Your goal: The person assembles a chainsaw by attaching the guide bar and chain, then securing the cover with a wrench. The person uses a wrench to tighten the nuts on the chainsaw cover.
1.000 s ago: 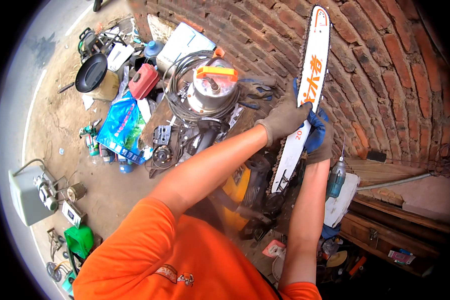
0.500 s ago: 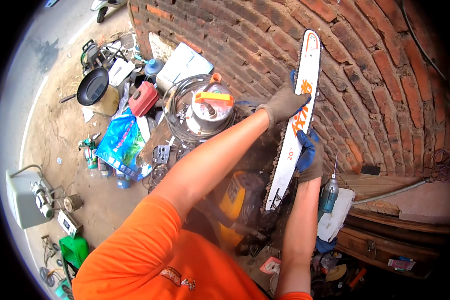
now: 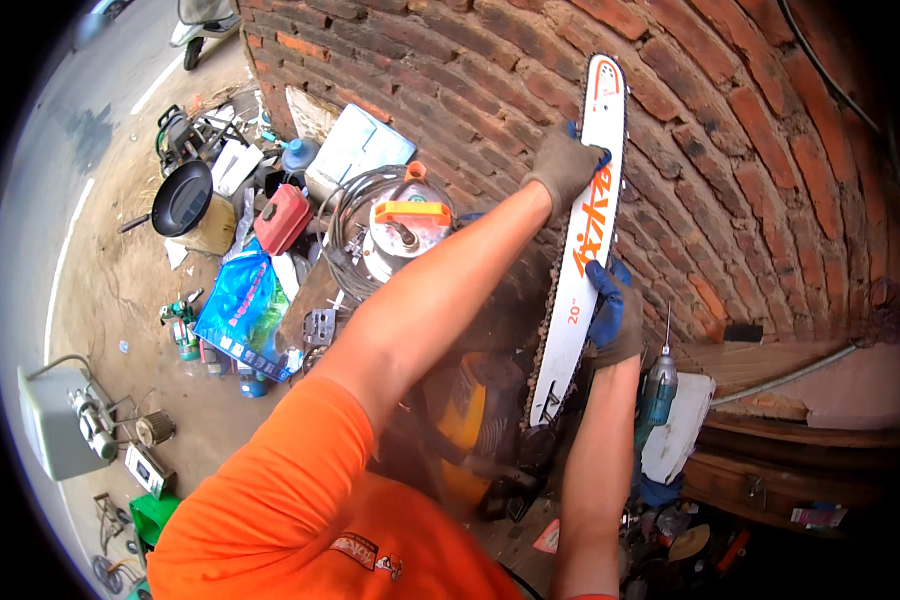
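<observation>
Brick wall: behind blade.
Saw blade: in both hands, tip pointing away, chain along its edge.
Grip span: wider than a second ago; likely steadier hold.
Left hand: fingers clasping blade's upper half.
Right hand: fingers gripping blade's right edge, lower.

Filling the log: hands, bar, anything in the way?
Left hand gripping white guide bar, upper half; right hand gripping below, right edge. Chain along left edge. Brick wall behind, not visibly blocking.
</observation>
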Tool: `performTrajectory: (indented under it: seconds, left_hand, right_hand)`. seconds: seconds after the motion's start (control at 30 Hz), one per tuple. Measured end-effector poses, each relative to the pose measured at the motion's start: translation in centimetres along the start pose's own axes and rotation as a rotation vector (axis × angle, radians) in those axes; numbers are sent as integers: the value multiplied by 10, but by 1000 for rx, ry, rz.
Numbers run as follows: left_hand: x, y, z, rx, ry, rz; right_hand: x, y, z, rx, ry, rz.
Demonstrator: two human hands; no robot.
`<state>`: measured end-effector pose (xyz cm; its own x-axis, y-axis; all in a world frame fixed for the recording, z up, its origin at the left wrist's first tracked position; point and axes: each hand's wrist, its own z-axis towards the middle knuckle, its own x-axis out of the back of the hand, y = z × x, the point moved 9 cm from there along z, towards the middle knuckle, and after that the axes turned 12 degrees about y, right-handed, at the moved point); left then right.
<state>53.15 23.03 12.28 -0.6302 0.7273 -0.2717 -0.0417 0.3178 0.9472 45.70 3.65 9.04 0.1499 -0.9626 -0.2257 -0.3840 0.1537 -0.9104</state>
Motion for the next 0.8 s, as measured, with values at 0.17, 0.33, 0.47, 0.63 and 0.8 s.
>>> performTrajectory:
  seconds: [0.17, 0.33, 0.47, 0.63, 0.8]
  left_hand:
    - [2, -9, 8, 33, -56, -249]
    - [-5, -15, 26, -111, -128, -168]
    - [-5, -19, 25, -138, -214, -71]
    - [-10, -6, -98, 502, -685, -835]
    - [9, -86, -123, 611, -715, -828]
  right_hand:
    - [14, 10, 6, 42, 15, -58]
    - [58, 4, -5, 129, 154, -131]
    - [71, 7, -47, 77, 265, -267]
    - [90, 25, -70, 104, 177, -333]
    - [56, 33, -76, 262, 167, -459]
